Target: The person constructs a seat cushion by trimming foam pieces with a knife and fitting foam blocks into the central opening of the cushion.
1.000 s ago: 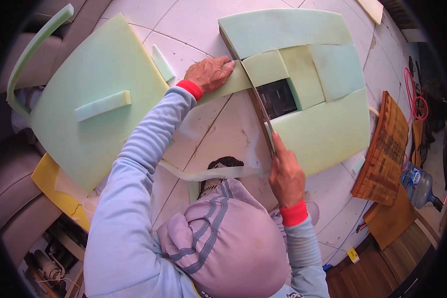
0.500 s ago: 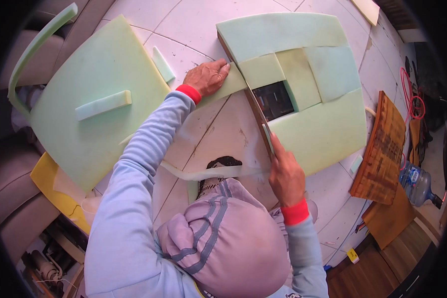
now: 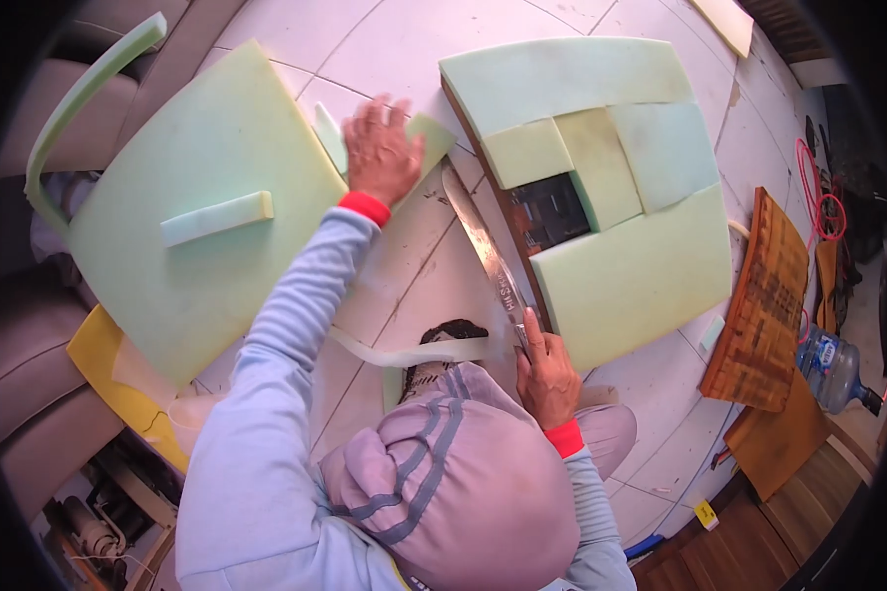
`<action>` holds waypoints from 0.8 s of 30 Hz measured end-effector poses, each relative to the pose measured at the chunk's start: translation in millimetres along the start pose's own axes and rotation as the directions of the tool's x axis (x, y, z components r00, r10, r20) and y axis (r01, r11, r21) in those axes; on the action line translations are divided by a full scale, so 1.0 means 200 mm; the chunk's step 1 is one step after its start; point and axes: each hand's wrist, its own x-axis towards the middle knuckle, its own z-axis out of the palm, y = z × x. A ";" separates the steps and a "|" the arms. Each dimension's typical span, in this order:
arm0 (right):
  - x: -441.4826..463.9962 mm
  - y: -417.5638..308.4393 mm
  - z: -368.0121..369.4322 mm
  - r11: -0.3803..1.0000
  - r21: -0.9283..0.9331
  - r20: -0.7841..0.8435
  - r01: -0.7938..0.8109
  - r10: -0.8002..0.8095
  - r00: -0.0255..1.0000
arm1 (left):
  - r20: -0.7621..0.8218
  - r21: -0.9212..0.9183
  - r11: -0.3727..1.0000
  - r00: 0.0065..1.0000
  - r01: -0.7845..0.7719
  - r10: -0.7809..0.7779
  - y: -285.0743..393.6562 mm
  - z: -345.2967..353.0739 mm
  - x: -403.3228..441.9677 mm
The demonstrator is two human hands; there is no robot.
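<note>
— Close to your body, your right hand [image 3: 549, 382] is the nearer one; what does it have?
— It is curled around the handle of a long knife [image 3: 486, 251], with one finger stretched toward the blade. The blade points away from that hand and slants left, its tip near a green foam strip [image 3: 432, 140].
— And left of your right hand?
— Your shoe [image 3: 455, 329], with a thin pale band [image 3: 373, 353] curving across it and on to the left.
— Farther out, how is your left hand [image 3: 384, 153]?
— Back upward, fingers loosely spread and blurred, over that foam strip. Whether you have a grip on it, I cannot tell.
— What sits around it?
— Just beside your left hand, on its left, a small foam wedge [image 3: 329, 138]; farther left, a big foam slab [image 3: 148, 286] with a foam bar [image 3: 217, 219] lying on it. To its right, well apart, the foam-covered frame [image 3: 641, 286], whose near end is close to your right hand. A dark opening [image 3: 550, 209] shows among its foam pieces.
— And beyond?
— Well right of your right hand, past the frame, a wooden board [image 3: 759, 295], then a clear water bottle [image 3: 836, 372].
</note>
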 end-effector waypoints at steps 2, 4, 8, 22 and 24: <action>0.03 -0.01 0.01 1.000 -0.011 0.064 0.001 0.000 0.998 | 0.135 -0.486 0.874 0.985 -0.031 0.109 0.08 -0.03 -0.03; 0.05 0.00 0.02 0.999 -0.039 0.146 0.018 -0.012 0.989 | 0.084 -0.322 0.947 0.996 0.015 0.013 0.22 -0.07 -0.12; 0.11 -0.01 -0.06 0.991 0.133 0.149 -0.010 -0.010 0.989 | 0.037 0.139 0.969 0.976 0.206 -0.213 0.13 -0.13 -0.20; 0.24 -0.04 -0.06 0.866 0.494 -0.139 -0.074 0.162 0.977 | 0.201 -0.513 0.837 0.922 -0.190 0.332 0.55 -0.37 -0.34; 0.27 -0.01 -0.10 0.843 0.528 -0.169 -0.108 0.228 0.959 | 0.235 -0.405 0.893 0.922 -0.196 0.309 0.66 -0.28 -0.40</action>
